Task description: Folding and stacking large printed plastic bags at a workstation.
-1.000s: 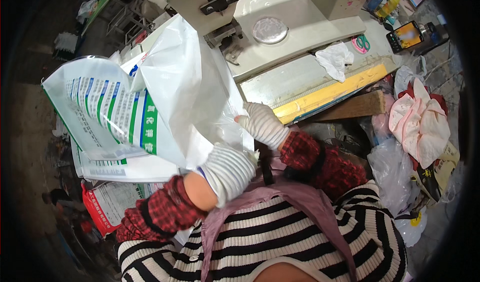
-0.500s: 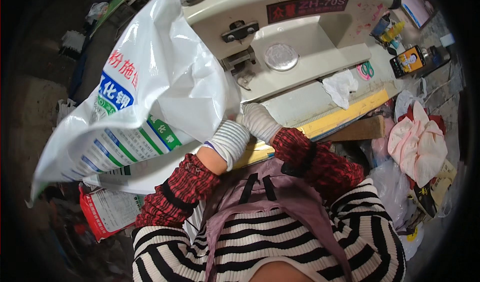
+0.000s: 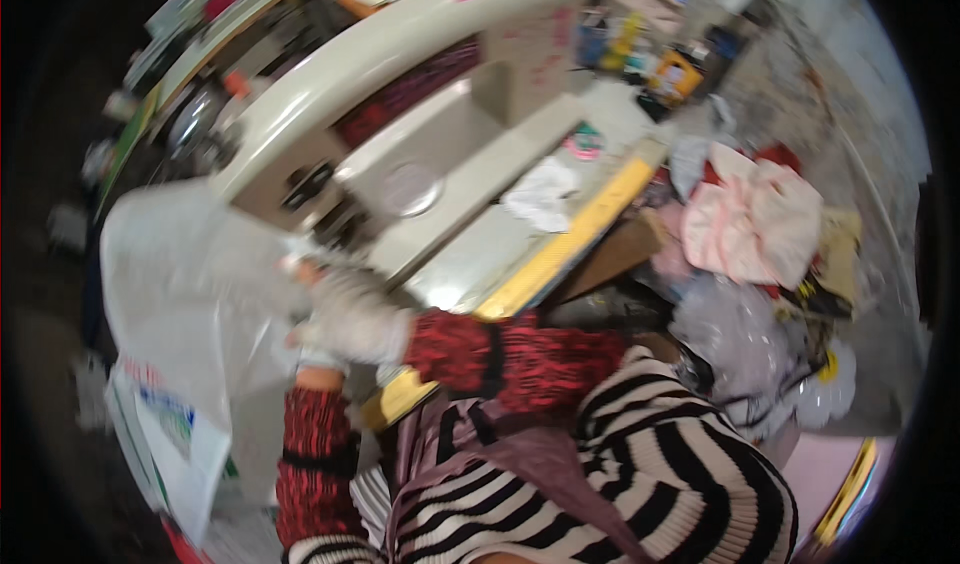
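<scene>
1. While the view is blurred by motion, one large white woven plastic sack [image 3: 190,304] shows at the left; its long axis runs from upper right, near the sewing machine [image 3: 400,114], down to lower left, where its printed end with blue and green marks hangs below the edge of the worktop [image 3: 560,254].
2. Two gloved hands meet at the sack's upper right edge. The right hand [image 3: 350,314], in a white knit glove, lies across that edge with its fingers curled on the material, though blur hides how firmly they grip.
3. Only the wrist and cuff of the left hand [image 3: 318,369] show just beneath the right one; I cannot tell whether its fingers are clenched or loose, since the right glove and the sack cover them.
4. Both forearms wear red-and-black knit sleeves; a black-and-white striped top fills the lower middle of the picture.
5. One cream-coloured sewing machine, smooth and rounded, stands on the worktop just beyond the hands, with a round metal plate [image 3: 410,189] on its bed.
6. One crumpled white cloth [image 3: 540,194] lies on the worktop to the right of the machine bed, beside the worktop's yellow front edge.
7. One heap of pink and white fabric [image 3: 750,224] lies well apart at the right.
</scene>
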Demonstrator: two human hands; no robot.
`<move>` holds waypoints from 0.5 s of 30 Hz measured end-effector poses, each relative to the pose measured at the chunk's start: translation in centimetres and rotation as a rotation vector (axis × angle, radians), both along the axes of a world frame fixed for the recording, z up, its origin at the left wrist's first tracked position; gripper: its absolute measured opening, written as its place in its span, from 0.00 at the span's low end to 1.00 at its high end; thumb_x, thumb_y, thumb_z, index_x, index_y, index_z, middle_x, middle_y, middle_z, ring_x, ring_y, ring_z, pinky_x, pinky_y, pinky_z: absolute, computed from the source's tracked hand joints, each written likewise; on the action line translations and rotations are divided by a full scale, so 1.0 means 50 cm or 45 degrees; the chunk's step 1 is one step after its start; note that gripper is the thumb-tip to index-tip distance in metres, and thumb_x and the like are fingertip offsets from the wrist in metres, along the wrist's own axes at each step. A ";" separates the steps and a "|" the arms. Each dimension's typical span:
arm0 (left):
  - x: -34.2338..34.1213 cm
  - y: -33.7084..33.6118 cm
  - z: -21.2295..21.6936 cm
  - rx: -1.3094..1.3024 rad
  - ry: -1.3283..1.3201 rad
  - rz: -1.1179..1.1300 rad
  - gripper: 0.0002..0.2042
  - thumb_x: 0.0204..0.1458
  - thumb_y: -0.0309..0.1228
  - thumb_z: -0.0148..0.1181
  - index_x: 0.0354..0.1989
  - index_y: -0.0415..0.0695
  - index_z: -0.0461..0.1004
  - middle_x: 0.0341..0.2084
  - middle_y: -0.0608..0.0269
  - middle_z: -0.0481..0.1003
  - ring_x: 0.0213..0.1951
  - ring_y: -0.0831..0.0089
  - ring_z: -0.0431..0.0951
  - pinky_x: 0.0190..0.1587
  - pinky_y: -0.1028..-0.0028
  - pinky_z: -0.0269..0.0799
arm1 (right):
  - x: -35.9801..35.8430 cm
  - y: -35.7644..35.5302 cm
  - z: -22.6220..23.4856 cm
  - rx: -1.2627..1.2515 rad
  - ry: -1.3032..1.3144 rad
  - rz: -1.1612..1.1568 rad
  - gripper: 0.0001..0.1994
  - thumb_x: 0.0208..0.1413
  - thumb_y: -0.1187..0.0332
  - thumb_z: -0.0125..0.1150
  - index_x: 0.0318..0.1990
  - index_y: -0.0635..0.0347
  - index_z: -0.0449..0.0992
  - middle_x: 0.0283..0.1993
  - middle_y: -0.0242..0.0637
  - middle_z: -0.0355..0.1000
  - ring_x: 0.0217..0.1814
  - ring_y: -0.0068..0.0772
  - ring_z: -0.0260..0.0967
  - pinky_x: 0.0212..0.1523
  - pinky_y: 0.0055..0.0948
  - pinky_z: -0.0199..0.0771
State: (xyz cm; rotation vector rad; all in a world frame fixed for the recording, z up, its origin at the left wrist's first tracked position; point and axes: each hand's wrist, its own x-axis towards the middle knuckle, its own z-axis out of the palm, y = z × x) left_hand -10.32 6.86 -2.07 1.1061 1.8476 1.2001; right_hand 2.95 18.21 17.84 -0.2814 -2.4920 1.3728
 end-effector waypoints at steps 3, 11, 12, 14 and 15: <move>0.117 -0.018 0.019 -0.208 0.976 -0.251 0.28 0.52 0.42 0.55 0.60 0.43 0.60 0.54 0.57 0.67 0.57 0.67 0.65 0.60 0.68 0.57 | -0.167 -0.076 -0.290 -0.102 0.264 -0.024 0.31 0.28 0.62 0.74 0.46 0.54 0.68 0.38 0.42 0.72 0.42 0.44 0.70 0.44 0.40 0.68; 0.359 -0.205 0.268 -0.097 0.039 0.258 0.35 0.43 0.45 0.66 0.59 0.41 0.62 0.51 0.55 0.69 0.51 0.61 0.70 0.55 0.66 0.65 | 0.057 0.000 -0.007 0.180 0.190 0.391 0.12 0.45 0.62 0.64 0.34 0.57 0.72 0.28 0.43 0.72 0.32 0.47 0.71 0.34 0.39 0.70; 0.374 -0.252 0.266 0.145 -0.363 0.455 0.35 0.42 0.43 0.67 0.59 0.41 0.63 0.50 0.54 0.69 0.51 0.60 0.70 0.55 0.65 0.65 | 0.060 -0.003 0.005 0.182 0.195 0.413 0.12 0.45 0.62 0.64 0.34 0.57 0.72 0.28 0.43 0.72 0.32 0.47 0.71 0.34 0.39 0.70; 0.369 -0.316 0.314 0.531 -0.769 0.790 0.40 0.38 0.54 0.68 0.55 0.38 0.65 0.52 0.53 0.67 0.54 0.61 0.69 0.53 0.63 0.69 | 0.071 0.000 0.020 0.158 0.187 0.434 0.11 0.45 0.62 0.62 0.34 0.56 0.73 0.27 0.43 0.71 0.32 0.47 0.71 0.33 0.39 0.69; 0.358 -0.342 0.324 0.534 -0.770 0.793 0.40 0.38 0.54 0.68 0.55 0.38 0.65 0.52 0.53 0.67 0.54 0.61 0.69 0.53 0.63 0.69 | 0.073 -0.006 0.018 0.159 0.186 0.438 0.11 0.45 0.62 0.62 0.34 0.56 0.73 0.27 0.43 0.71 0.32 0.47 0.71 0.33 0.39 0.69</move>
